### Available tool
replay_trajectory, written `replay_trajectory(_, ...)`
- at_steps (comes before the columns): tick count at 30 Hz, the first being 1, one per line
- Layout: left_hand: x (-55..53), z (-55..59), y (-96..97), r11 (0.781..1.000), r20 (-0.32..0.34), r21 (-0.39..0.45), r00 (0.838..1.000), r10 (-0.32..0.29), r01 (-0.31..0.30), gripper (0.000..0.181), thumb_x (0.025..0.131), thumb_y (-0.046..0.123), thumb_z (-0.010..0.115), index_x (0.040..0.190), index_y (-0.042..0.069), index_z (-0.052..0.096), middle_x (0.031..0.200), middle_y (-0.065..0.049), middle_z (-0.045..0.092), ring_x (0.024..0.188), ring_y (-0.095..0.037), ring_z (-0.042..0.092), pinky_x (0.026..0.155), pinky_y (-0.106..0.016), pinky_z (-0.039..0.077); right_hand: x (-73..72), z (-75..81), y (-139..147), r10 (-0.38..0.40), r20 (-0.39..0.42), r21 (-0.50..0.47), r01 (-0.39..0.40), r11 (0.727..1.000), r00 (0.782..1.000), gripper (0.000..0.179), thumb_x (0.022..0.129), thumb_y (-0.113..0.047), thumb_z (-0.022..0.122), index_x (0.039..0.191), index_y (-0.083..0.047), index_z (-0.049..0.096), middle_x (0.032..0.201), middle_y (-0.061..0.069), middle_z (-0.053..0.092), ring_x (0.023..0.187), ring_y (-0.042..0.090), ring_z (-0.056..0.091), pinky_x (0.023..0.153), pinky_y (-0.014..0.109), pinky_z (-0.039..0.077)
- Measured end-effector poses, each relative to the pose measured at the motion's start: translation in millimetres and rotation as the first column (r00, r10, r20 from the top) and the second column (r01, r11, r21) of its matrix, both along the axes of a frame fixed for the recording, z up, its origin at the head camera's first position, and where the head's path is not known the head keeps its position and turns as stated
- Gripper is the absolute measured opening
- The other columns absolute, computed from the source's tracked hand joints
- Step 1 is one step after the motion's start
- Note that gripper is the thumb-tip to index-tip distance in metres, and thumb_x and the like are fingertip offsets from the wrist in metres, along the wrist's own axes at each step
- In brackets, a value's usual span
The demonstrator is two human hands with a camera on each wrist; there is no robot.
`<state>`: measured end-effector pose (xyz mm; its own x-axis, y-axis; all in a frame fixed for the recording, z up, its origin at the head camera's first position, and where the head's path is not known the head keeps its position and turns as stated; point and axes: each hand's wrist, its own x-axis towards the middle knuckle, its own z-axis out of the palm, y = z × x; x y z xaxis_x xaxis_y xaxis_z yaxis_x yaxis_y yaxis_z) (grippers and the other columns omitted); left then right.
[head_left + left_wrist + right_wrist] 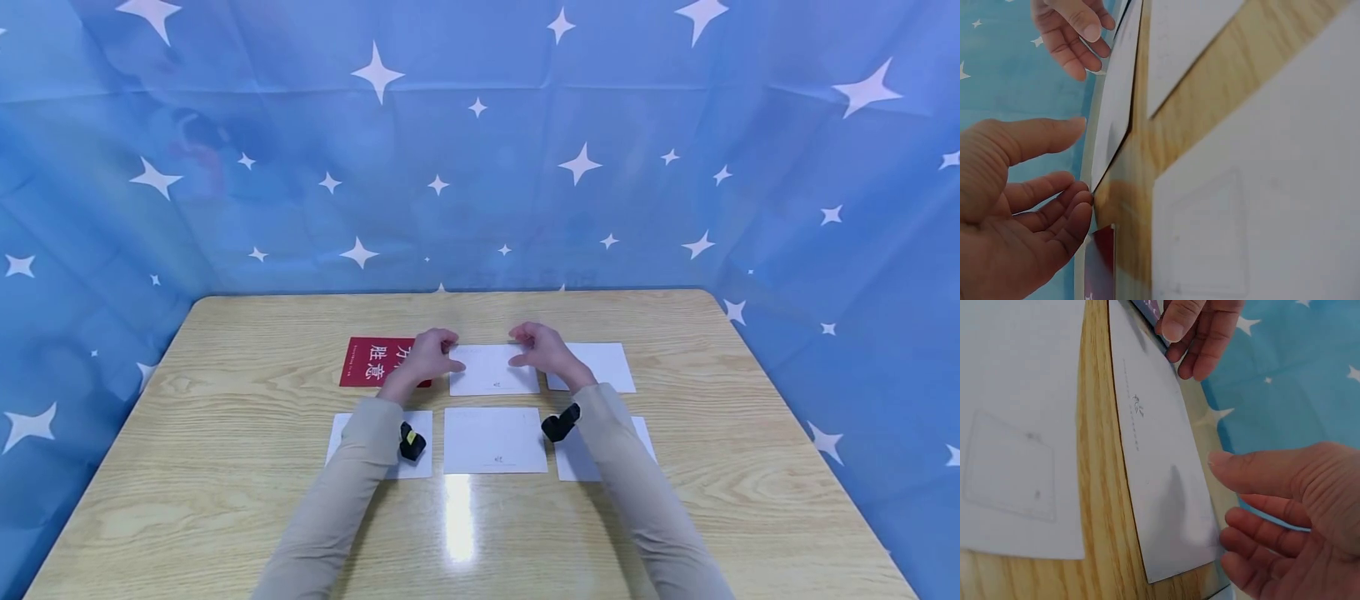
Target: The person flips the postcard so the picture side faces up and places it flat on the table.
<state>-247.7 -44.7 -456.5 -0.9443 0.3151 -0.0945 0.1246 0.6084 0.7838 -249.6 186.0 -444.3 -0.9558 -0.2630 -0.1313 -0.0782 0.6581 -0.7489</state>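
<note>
A white card (491,371) with small dark print near its lower edge lies in the back row, between both hands. My left hand (429,353) is at its left end, thumb apart from the loosely bent fingers, nothing between them. This hand partly covers a red card (367,362) with white characters. At the card's right end, my right hand (545,350) has its thumb and fingers apart, holding nothing. In the right wrist view, the right fingertips (1230,534) are close beside the edge of the white card (1160,481).
A white card (600,367) lies at the back right. The front row has a white card (495,440) in the middle, one at the left (412,468) and one at the right (576,460), both partly under the forearms. A starry blue curtain (480,183) hangs behind the wooden table (187,433).
</note>
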Motion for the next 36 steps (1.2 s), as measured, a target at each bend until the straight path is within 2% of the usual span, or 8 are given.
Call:
replay_trajectory(6,-2.6,-1.7,3.4,0.998,0.005,-0.061,1.000,0.003,-0.003,0.059,0.076,0.010,0.077,0.128,-0.001,0.054,0.120,-0.014,0.055,0.104,-0.025,0.050,0.095,-0.036,0.044,-3.0,-3.5,0.8,0.018,0.002,0.044,-0.018,0.999,1.000,0.044,0.078,-0.001,0.073,0.118,0.005,0.056,0.114,0.019,0.055,0.105,0.031,0.050,0.093,0.041,0.042)
replay_trajectory(13,-3.2,-0.1,8.1,0.991,-0.031,-0.130,0.999,-0.030,0.026,0.058,0.073,0.008,0.079,0.125,-0.003,0.055,0.114,-0.015,0.053,0.102,-0.026,0.049,0.093,-0.036,0.045,-8.7,-6.0,2.6,0.150,-0.052,0.168,-0.139,0.976,0.987,0.042,0.074,-0.002,0.077,0.111,0.005,0.059,0.104,0.016,0.054,0.096,0.028,0.049,0.087,0.039,0.043)
replay_trajectory(16,-4.2,0.3,10.0,0.986,-0.044,-0.165,0.998,-0.043,0.035,0.054,0.074,0.009,0.079,0.122,-0.003,0.057,0.113,-0.015,0.053,0.101,-0.025,0.049,0.093,-0.035,0.045,-11.5,-4.5,2.9,0.181,-0.035,0.170,-0.172,0.970,0.983,0.041,0.074,-0.002,0.077,0.110,0.006,0.059,0.104,0.016,0.055,0.096,0.027,0.049,0.088,0.039,0.042)
replay_trajectory(27,-9.5,5.8,11.3,0.975,-0.010,-0.210,0.997,-0.080,0.076,0.048,0.074,0.009,0.078,0.117,-0.003,0.059,0.109,-0.013,0.053,0.098,-0.024,0.049,0.091,-0.034,0.045,-19.7,6.7,-1.5,0.187,0.086,0.239,-0.203,0.950,0.979,0.039,0.073,-0.006,0.079,0.103,0.002,0.057,0.095,0.011,0.052,0.086,0.023,0.044,0.079,0.033,0.040)
replay_trajectory(36,-9.9,7.5,11.8,0.968,-0.020,-0.240,0.996,-0.084,0.076,0.046,0.074,0.011,0.079,0.112,0.001,0.055,0.111,-0.014,0.051,0.100,-0.025,0.046,0.089,-0.036,0.044,-19.5,6.3,-3.7,0.170,0.070,0.308,-0.184,0.934,0.983,0.042,0.073,-0.011,0.080,0.104,-0.002,0.053,0.100,0.010,0.055,0.087,0.024,0.044,0.080,0.035,0.039)
